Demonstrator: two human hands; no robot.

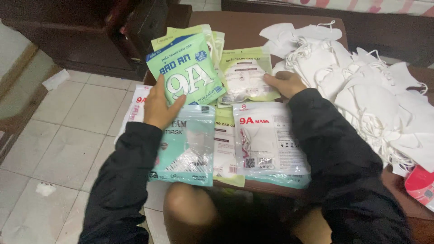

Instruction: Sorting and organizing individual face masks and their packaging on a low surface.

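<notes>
Green mask pouch (189, 72) in left hand (159, 106), two pouches below.

A green packet (187, 72) with white and blue print was seen at the far left. A teal packet (187, 147) and a clear, white-backed packet (266, 140) with red lettering lay nearer. White masks (366, 90) were heaped right on the brown tabletop (246, 29). The sleeves (122, 180) were black.

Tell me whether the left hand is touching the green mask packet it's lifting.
Touching. The head view shows the left hand with its thumb over the lower front of the green mask packet and its fingers behind the packet's left edge, holding it up.
</notes>
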